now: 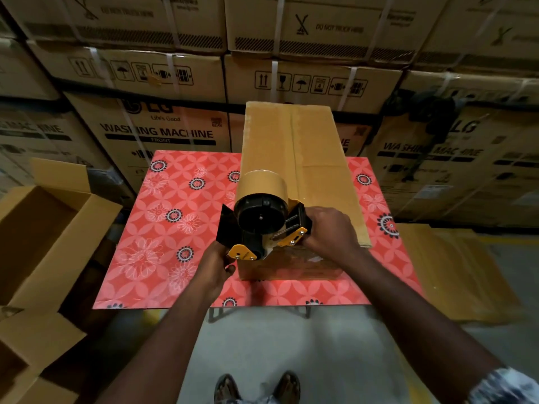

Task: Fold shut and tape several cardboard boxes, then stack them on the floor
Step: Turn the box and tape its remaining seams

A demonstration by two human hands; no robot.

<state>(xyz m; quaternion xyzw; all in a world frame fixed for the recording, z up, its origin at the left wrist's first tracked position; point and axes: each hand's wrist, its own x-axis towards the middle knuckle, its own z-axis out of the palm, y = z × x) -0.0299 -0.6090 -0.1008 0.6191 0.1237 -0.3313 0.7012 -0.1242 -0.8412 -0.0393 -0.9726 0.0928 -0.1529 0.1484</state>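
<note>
A long closed cardboard box (303,158) lies on the red flowered table (163,228), its top seam running away from me and shiny with brown tape. A black and yellow tape dispenser (262,220) with a brown tape roll sits at the box's near end, over the front edge. My left hand (214,266) grips the dispenser's handle from below left. My right hand (329,231) holds the dispenser's right side and rests on the box's near corner.
Open empty cardboard boxes (43,228) stand on the floor at the left. Flattened cardboard (455,272) lies on the floor at the right. A wall of large washing machine cartons (163,83) rises behind the table. My shoes (256,387) stand on grey floor below.
</note>
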